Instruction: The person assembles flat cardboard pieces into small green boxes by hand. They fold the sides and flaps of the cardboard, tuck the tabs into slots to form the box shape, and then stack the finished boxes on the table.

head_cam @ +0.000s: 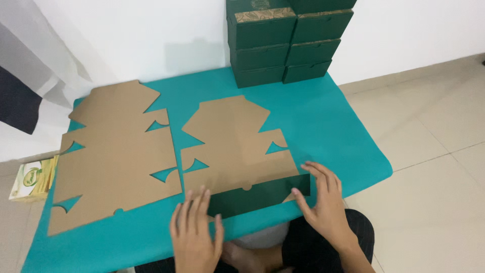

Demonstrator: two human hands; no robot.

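A flat brown cardboard box blank point(237, 146) is laid out near the middle of the teal surface point(323, 121), its near flap point(257, 196) folded over at the front edge so that the dark green side is shown. The left hand point(194, 232) is pressed flat on the left end of that flap, fingers spread and nothing clamped in its grip. The right hand point(323, 202) is set against the flap's right end, fingers open and curved over the edge. A stack of further blanks point(113, 156) is spread toward the left edge. Finished dark green boxes point(288, 40) are stacked at the far edge, against the wall.
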